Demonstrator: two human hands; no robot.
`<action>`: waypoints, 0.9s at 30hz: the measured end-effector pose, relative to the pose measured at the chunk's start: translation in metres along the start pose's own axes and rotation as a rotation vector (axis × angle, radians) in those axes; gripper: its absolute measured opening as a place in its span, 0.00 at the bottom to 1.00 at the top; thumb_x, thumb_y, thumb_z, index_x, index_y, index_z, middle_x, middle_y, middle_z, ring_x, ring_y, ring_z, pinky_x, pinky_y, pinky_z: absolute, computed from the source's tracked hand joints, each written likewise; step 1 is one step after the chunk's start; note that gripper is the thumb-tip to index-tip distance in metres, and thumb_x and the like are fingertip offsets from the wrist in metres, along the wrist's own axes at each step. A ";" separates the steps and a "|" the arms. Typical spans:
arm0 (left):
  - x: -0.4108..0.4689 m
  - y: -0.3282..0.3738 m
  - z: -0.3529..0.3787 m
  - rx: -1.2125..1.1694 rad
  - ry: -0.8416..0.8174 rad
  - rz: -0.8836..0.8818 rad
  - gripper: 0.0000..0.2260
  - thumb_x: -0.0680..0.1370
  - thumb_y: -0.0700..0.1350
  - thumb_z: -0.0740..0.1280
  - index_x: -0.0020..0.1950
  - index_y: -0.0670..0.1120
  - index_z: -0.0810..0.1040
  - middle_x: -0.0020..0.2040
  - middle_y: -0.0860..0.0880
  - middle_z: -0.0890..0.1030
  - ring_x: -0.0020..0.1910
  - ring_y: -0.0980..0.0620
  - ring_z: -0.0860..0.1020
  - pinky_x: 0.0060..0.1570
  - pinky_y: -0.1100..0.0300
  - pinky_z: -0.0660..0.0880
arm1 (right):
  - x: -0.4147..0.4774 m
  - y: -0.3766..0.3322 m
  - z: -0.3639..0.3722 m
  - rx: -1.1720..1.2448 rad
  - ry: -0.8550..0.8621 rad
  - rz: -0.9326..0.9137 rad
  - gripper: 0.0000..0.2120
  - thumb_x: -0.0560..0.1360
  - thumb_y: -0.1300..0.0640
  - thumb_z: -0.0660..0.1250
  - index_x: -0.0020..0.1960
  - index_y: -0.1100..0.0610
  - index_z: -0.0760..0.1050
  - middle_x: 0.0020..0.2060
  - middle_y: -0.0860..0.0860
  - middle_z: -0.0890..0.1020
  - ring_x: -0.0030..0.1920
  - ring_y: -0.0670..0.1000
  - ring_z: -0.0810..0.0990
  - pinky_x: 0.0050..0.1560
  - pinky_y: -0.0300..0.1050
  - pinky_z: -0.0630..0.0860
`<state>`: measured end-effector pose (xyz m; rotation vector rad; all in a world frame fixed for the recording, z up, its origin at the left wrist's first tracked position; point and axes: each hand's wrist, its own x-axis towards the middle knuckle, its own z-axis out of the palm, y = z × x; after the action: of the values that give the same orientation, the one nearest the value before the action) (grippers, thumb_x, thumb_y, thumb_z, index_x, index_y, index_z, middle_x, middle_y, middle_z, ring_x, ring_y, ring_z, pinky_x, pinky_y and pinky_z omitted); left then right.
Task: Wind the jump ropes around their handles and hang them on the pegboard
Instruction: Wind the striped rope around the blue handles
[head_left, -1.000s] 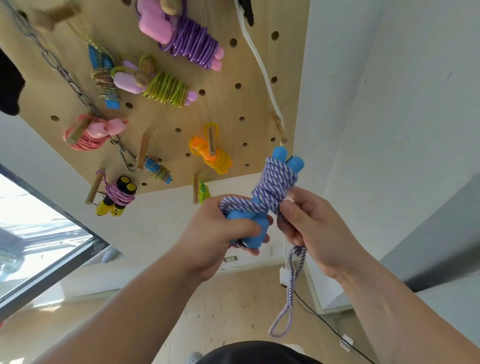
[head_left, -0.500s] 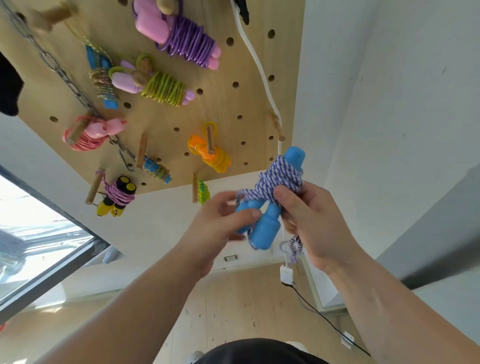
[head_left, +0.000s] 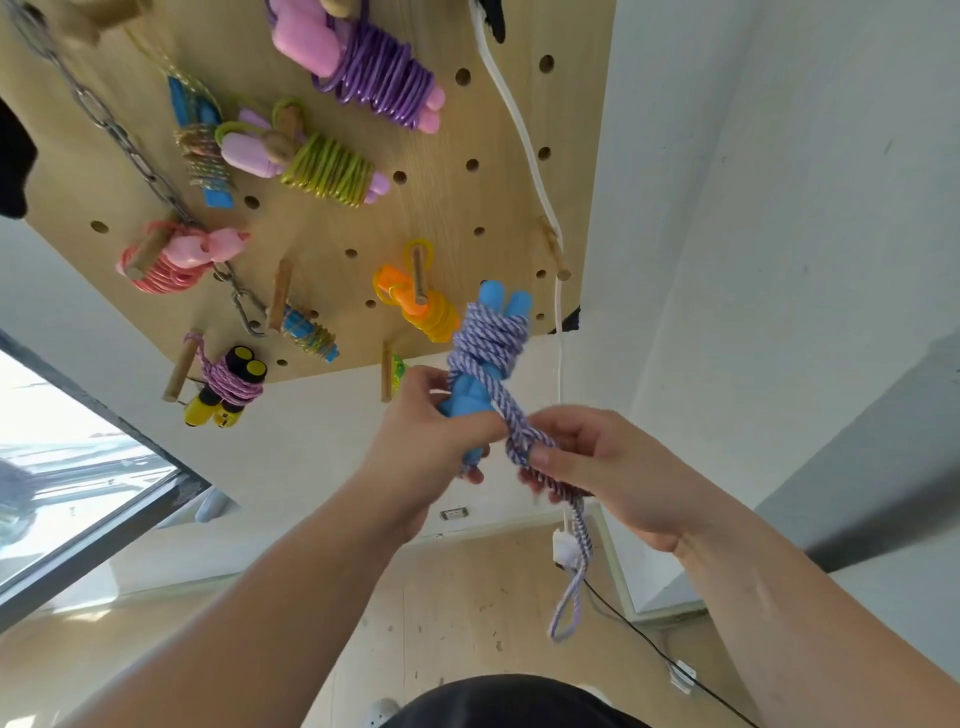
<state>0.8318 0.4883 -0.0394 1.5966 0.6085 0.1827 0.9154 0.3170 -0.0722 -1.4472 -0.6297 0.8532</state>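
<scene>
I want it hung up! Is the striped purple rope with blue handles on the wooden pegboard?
No, the left hand and right hand hold the striped purple rope with blue handles, off the wooden pegboard.

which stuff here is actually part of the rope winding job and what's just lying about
Job: purple-white jump rope, blue handles, left hand, right hand, pegboard.
Just about: metal chain, white cable, window.

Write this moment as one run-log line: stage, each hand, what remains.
stage: winding | left hand: grips blue handles | right hand: holds purple-white rope | remaining: hang on pegboard
</scene>
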 end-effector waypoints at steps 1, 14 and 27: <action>0.003 0.002 -0.004 -0.042 0.019 -0.015 0.26 0.60 0.43 0.75 0.56 0.48 0.70 0.52 0.38 0.79 0.38 0.46 0.79 0.32 0.54 0.77 | -0.001 0.005 -0.001 -0.038 0.001 0.015 0.05 0.80 0.59 0.67 0.51 0.56 0.82 0.35 0.54 0.81 0.35 0.51 0.76 0.37 0.43 0.72; 0.003 0.002 -0.026 -0.248 -0.388 -0.104 0.28 0.55 0.41 0.76 0.53 0.35 0.78 0.45 0.37 0.80 0.36 0.41 0.79 0.27 0.56 0.74 | 0.005 0.048 -0.025 -0.327 -0.037 0.095 0.15 0.82 0.46 0.60 0.44 0.52 0.80 0.32 0.52 0.68 0.35 0.51 0.66 0.39 0.45 0.66; 0.013 -0.034 -0.005 0.917 -0.265 -0.026 0.27 0.60 0.52 0.83 0.55 0.50 0.79 0.48 0.52 0.79 0.43 0.53 0.80 0.45 0.55 0.82 | 0.044 -0.016 -0.012 -1.198 -0.142 0.020 0.13 0.81 0.50 0.62 0.43 0.55 0.78 0.38 0.51 0.80 0.40 0.51 0.78 0.44 0.51 0.76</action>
<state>0.8310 0.4990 -0.0740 2.4363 0.5275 -0.3828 0.9524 0.3461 -0.0628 -2.4551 -1.3638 0.5775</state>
